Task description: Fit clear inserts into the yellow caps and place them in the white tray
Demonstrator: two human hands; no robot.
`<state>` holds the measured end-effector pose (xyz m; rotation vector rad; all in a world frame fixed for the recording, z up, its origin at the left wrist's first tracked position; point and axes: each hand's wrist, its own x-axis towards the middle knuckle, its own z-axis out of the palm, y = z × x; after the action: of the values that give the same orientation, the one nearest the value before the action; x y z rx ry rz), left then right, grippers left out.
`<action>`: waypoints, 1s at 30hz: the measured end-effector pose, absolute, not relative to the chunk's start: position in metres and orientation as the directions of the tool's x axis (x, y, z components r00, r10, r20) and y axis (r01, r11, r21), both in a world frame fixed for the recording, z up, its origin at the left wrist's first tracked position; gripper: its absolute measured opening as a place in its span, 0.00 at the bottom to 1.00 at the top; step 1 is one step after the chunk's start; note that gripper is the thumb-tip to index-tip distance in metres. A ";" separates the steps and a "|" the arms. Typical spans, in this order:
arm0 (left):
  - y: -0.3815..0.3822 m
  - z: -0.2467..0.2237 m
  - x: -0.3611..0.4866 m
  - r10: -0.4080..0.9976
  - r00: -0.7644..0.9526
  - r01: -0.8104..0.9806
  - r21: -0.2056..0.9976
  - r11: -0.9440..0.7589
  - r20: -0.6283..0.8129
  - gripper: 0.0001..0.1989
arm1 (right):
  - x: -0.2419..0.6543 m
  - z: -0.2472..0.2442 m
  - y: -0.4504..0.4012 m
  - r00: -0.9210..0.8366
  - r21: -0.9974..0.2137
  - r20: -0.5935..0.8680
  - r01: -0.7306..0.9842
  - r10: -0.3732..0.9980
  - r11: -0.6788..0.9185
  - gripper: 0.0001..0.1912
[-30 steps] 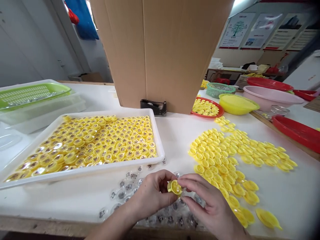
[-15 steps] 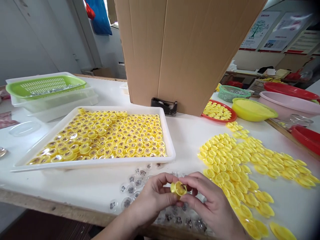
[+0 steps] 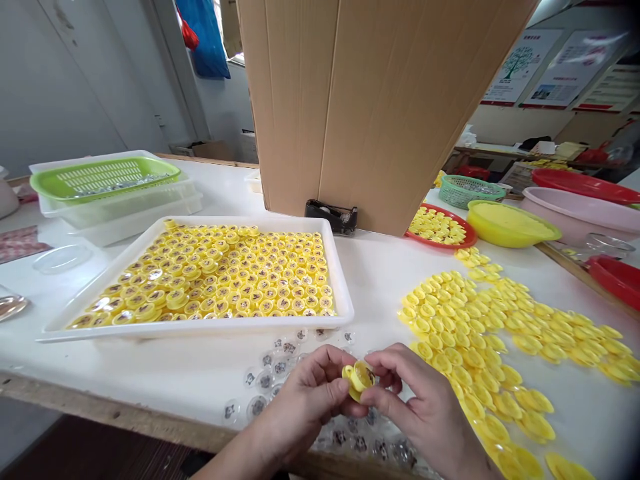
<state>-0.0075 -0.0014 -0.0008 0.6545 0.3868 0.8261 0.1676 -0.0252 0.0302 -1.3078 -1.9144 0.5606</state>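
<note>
Between my hands, above the front of the white table, is a small yellow cup-shaped piece (image 3: 358, 380) with a dark printed picture inside its rim. My left hand (image 3: 313, 393) pinches it from the left, and my right hand (image 3: 415, 397) holds its right edge with thumb and fingers. Clear discs with dark prints (image 3: 265, 380) lie on the table under and around both hands. Many loose yellow pieces (image 3: 465, 347) spread to the right. Beyond my hands on the left, a white tray (image 3: 200, 327) is filled with yellow pieces bearing printed pictures.
A large cardboard box (image 3: 380, 113) stands behind the tray, with a black tape dispenser (image 3: 331, 217) at its foot. A green basket (image 3: 105, 177) sits on clear bins at left. At right are a red plate (image 3: 470, 235), a yellow bowl (image 3: 513, 227) and a pink basin (image 3: 580, 210).
The yellow piece has turned between my fingers, so its side and base show more. The whole view has shifted slightly, with the surroundings appearing a little farther right and lower.
</note>
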 end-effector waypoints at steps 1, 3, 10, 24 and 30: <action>-0.001 -0.001 -0.008 0.778 0.625 -0.547 0.676 0.493 -0.062 0.08 | 0.167 0.031 -0.026 -0.221 -0.682 0.353 0.604 0.909 0.411 0.12; -0.001 -0.001 -0.008 0.781 0.623 -0.547 0.684 0.483 -0.054 0.08 | 0.167 0.034 -0.027 -0.274 -0.646 0.383 0.603 0.882 0.468 0.18; 0.000 -0.002 -0.009 0.807 0.582 -0.545 0.688 0.479 -0.100 0.10 | 0.164 0.037 -0.024 -0.343 -0.659 0.341 0.577 0.875 0.483 0.18; 0.003 -0.011 -0.010 0.803 0.594 -0.528 0.729 0.437 -0.051 0.16 | 0.167 0.034 -0.025 -0.292 -0.696 0.204 0.628 0.935 0.348 0.12; 0.004 -0.008 -0.012 0.812 0.581 -0.485 0.781 0.393 -0.048 0.17 | 0.167 0.034 -0.027 -0.273 -0.686 0.190 0.650 0.943 0.327 0.14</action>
<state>-0.0115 0.0042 -0.0075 0.8047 0.4662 0.8614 0.1668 -0.0267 0.0344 -1.3962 -2.0180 0.6569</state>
